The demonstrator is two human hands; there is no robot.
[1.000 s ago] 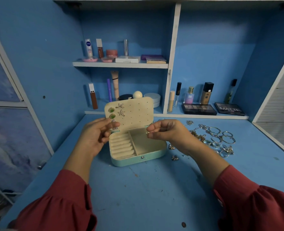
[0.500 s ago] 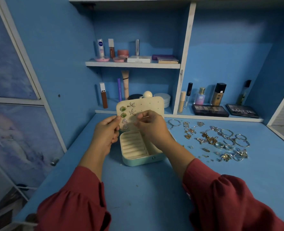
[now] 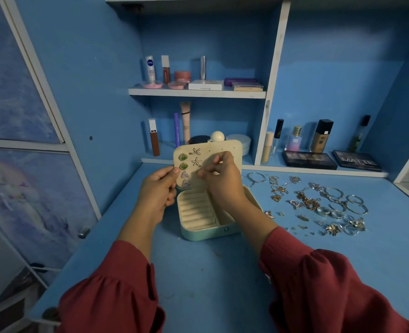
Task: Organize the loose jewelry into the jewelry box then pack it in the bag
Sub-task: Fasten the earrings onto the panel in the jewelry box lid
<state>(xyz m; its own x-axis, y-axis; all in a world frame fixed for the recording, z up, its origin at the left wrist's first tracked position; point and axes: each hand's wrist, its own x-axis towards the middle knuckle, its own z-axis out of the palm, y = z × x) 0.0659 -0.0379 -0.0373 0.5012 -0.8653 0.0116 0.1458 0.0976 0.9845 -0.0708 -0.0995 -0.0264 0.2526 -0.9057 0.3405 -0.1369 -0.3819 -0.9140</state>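
Jewelry box (image 3: 206,233) (mint shell), ridged cream ring rolls (image 3: 196,210)

One jewelry box (image 3: 206,230), six pinned earrings (image 3: 183,157), two hands (image 3: 156,193).

walls: all painted blue (image 3: 83,68)
furniture: blue desk (image 3: 210,272), white-edged shelf (image 3: 196,93) loaded with makeup
left side: cloudy-patterned panels (image 3: 11,75), white frames
light: pretty dim

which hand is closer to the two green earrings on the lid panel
Left. The left hand grips the panel's edge with its thumb right beside the green earrings. The right hand pinches a small piece further right on the panel, past the starfish earrings.
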